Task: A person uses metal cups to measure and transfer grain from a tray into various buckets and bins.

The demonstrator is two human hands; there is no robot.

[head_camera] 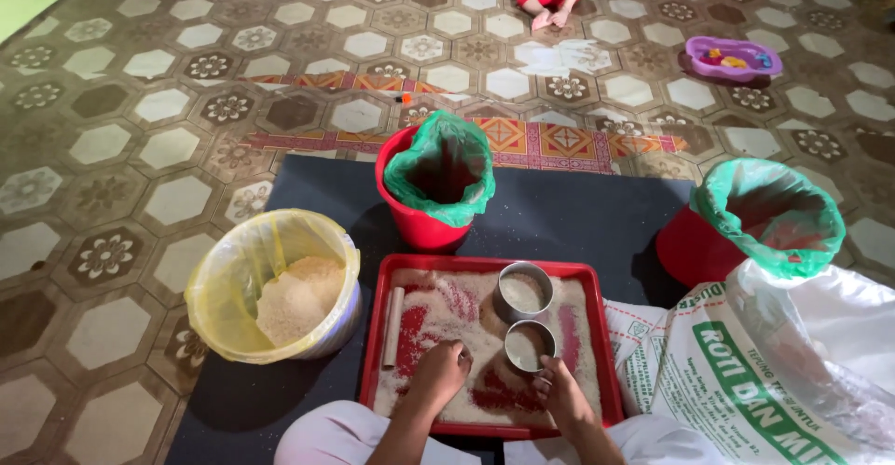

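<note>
Dark mat (559, 213) on tiled floor (140, 148) carries red tray (597, 335), three lined buckets.

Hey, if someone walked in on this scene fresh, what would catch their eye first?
Probably the red rectangular plastic tray strewn with pale grain, front and centre, where the left hand and right hand rest on the grain beside two round metal tins. Next come the two red buckets lined with green plastic bags, one behind the tray and one to its right. The yellow-lined tub of grain stands left.
</note>
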